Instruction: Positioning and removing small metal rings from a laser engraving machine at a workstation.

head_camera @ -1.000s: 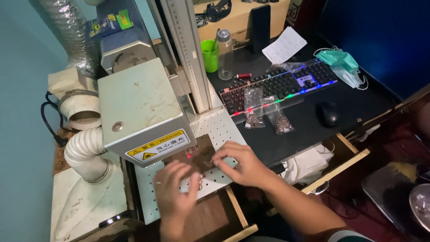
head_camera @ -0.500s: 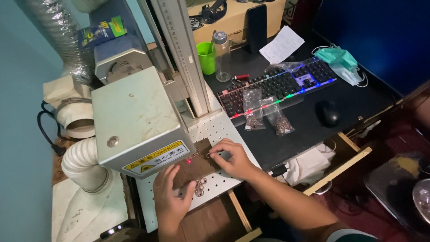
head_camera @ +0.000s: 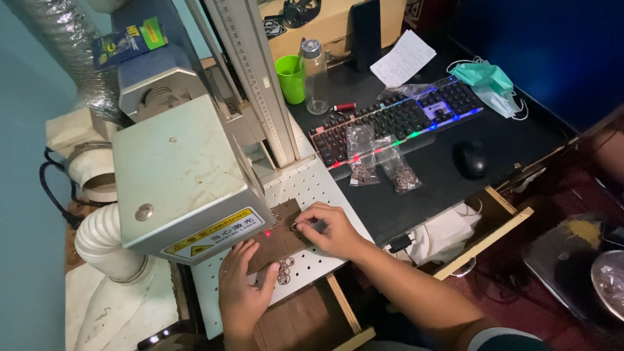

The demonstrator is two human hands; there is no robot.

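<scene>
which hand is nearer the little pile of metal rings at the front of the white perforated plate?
Left. The left hand lies flat on the brown board, fingertips beside the pile of metal rings. The right hand is farther back, pinching a single ring.

We see the brown board (head_camera: 281, 238) lying on the white perforated plate (head_camera: 305, 185), half under the grey machine head (head_camera: 185, 179). Our left hand (head_camera: 244, 289) presses flat on the board's near edge, fingers spread. Our right hand (head_camera: 328, 229) sits at the board's right end, fingertips pinching a small metal ring (head_camera: 294, 227). A red dot (head_camera: 267, 233) glows on the board beside that ring. More rings (head_camera: 285, 271) lie loose just off the board's near edge. Beyond the board, past the plate, two clear bags (head_camera: 377, 162) rest against the lit keyboard (head_camera: 396, 120), with a black mouse (head_camera: 472, 159) further right.
</scene>
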